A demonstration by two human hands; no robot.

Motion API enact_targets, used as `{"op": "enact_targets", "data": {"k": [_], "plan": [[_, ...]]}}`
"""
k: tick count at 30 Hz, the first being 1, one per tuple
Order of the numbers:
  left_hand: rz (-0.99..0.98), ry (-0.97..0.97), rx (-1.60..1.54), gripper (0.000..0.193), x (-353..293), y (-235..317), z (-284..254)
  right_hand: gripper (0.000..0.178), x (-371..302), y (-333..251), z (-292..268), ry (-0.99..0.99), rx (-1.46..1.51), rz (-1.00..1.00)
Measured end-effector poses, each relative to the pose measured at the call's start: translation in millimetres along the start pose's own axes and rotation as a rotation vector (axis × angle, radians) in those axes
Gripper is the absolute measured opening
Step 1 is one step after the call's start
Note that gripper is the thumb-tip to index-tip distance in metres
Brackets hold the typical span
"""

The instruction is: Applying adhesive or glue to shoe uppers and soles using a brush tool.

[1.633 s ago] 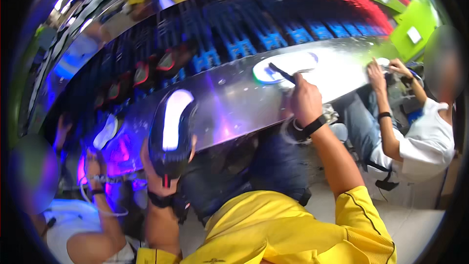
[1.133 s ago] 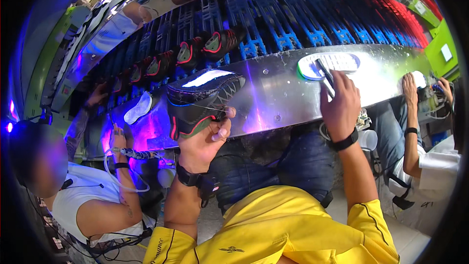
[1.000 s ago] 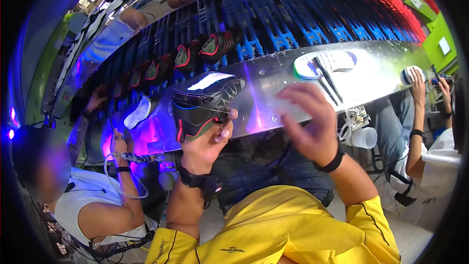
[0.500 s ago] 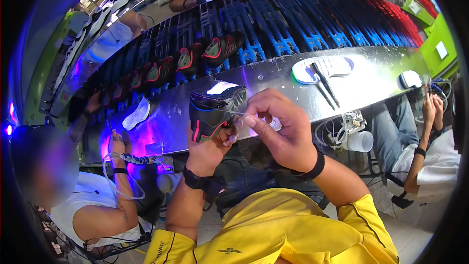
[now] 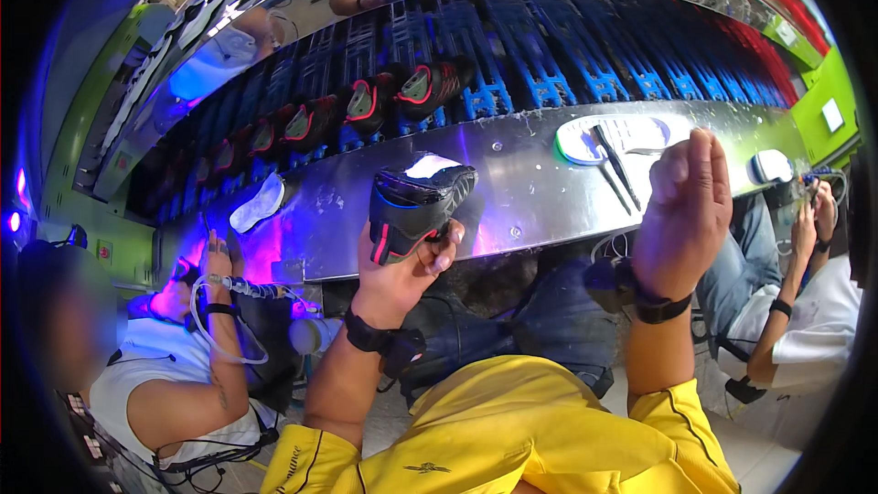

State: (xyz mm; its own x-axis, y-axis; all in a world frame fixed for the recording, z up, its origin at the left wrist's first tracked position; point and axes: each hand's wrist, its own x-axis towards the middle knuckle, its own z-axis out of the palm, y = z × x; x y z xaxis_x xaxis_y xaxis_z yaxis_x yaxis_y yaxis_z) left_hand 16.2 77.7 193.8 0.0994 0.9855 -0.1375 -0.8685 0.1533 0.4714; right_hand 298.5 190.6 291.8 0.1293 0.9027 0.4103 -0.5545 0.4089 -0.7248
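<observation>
My left hand [image 5: 402, 279] is wrapped round a black shoe upper [image 5: 421, 206] with red stripes and a white patch on its upturned underside. It holds the upper above the metal table's near edge. Raised to the right, my right hand [image 5: 681, 210] has its fingers pressed together and pointing up; whatever may be between them cannot be made out. Just beyond that hand lies a white shoe sole [image 5: 640, 134] with a green-lit end. A dark slim tool [image 5: 617, 169], perhaps a brush, rests across the sole and the table.
Black-and-red shoes [image 5: 425, 91] stand in a row along the blue-and-black conveyor rack [image 5: 549, 87]. Other white soles [image 5: 258, 204] lie on the metal table [image 5: 347, 187]. Co-workers sit close on both sides, one in a white shirt [image 5: 155, 348] at left.
My right hand has left the shoe upper, where it pinched a thin clear strand, and swung right and upward. The strand is no longer visible. My left hand still holds the upper.
</observation>
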Motion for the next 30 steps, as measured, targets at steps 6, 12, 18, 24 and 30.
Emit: {"op": "enact_targets", "data": {"k": [6,12,18,24,30], "plan": [[-0.038,0.090,0.030,0.075,8,6,13,0.012,-25,-17,-59,-0.086,-0.832,0.369],[0.025,0.254,0.184,0.030,93,30,50,0.009,-17,-16,-103,-0.436,-1.076,0.205],[-0.011,0.172,1.290,0.070,246,43,105,0.013,12,-11,-131,-0.424,-1.042,0.153],[0.276,0.032,2.170,0.064,413,4,103,0.011,60,-1,-142,-0.343,-1.036,0.221],[0.446,-0.065,2.262,0.060,509,-46,33,0.010,116,14,-182,-0.308,-1.139,0.115]]}}
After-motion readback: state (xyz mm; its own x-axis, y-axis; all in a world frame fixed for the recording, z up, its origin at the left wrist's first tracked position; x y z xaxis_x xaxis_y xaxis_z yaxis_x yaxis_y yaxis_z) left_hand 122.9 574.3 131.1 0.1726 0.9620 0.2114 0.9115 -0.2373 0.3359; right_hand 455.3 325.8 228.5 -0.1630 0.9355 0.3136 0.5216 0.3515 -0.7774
